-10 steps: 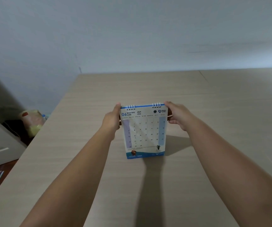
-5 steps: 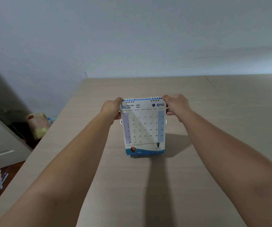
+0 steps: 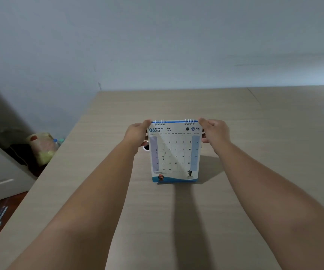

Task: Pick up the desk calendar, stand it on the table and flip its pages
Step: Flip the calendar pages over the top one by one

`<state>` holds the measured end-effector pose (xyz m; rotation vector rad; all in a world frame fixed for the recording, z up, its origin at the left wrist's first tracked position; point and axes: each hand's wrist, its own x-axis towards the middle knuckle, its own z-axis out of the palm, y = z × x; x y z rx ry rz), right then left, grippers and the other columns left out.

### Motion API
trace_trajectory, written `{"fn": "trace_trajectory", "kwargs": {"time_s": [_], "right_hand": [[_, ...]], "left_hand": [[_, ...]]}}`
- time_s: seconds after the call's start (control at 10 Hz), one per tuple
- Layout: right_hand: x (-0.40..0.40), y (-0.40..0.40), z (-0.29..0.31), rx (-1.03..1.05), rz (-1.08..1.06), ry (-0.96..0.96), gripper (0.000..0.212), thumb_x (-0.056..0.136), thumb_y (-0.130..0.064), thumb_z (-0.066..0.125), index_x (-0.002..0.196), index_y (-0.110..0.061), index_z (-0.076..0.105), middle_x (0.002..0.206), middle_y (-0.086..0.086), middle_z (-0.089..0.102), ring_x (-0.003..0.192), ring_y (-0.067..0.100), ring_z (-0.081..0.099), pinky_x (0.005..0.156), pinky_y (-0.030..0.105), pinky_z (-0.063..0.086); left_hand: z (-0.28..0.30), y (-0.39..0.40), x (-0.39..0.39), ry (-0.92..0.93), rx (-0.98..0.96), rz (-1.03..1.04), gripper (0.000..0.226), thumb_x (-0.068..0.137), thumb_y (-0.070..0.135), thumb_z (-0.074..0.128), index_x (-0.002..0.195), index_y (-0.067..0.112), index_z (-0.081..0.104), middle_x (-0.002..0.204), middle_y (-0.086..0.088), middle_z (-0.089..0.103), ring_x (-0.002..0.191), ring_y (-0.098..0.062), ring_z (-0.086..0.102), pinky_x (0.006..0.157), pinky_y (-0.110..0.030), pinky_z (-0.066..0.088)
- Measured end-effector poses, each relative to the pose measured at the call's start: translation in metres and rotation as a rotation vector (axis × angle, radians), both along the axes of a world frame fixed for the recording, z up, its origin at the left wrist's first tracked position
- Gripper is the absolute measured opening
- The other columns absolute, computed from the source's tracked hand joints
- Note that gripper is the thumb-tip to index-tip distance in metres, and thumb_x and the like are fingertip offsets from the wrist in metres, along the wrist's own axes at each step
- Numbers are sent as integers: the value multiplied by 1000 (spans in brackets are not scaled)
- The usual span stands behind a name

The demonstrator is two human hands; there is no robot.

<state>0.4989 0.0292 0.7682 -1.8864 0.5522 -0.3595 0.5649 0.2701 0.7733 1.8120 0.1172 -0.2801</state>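
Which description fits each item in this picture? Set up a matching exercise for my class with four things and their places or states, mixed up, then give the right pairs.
Things:
1. desk calendar
2. left hand
3. right hand
4. plastic bag

Descriptions:
A. lies on the floor beside the table's left edge
B. grips the top corner nearest the RID logo
C. stands upright on the table, open at June
D. grips the top corner nearest the "06"

Pairs: 1-C, 2-D, 3-B, 4-A
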Motion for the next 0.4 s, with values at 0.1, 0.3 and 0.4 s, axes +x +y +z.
{"fn": "trace_trajectory", "kwargs": {"time_s": [0.1,0.3,0.4], "right_hand": [[2,-1,5,108,0,44,54,74,-48,64,79,6,62,84,16,76,54,17,72,51,38,62],[0,-2,10,231,15,162,57,68,-53,64,96,-4,65,80,5,75,67,20,72,42,25,53],[-10,-3,22,102,-43,70,58,76,-68,55,88,-12,56,85,4,65,69,20,55,58,31,46]], "left_hand": [[8,-3,-2,2,25,-12,36,87,48,51,85,18,70,55,14,71,64,-12,66,54,-26,51],[6,-10,-17,-66,241,-81,54,92,65,22,78,32,62,82,7,65,72,-15,60,57,-29,40],[-2,0,-28,-137,332,-58,79,82,80,4,86,31,65,91,10,63,82,-14,59,72,-33,38]]}}
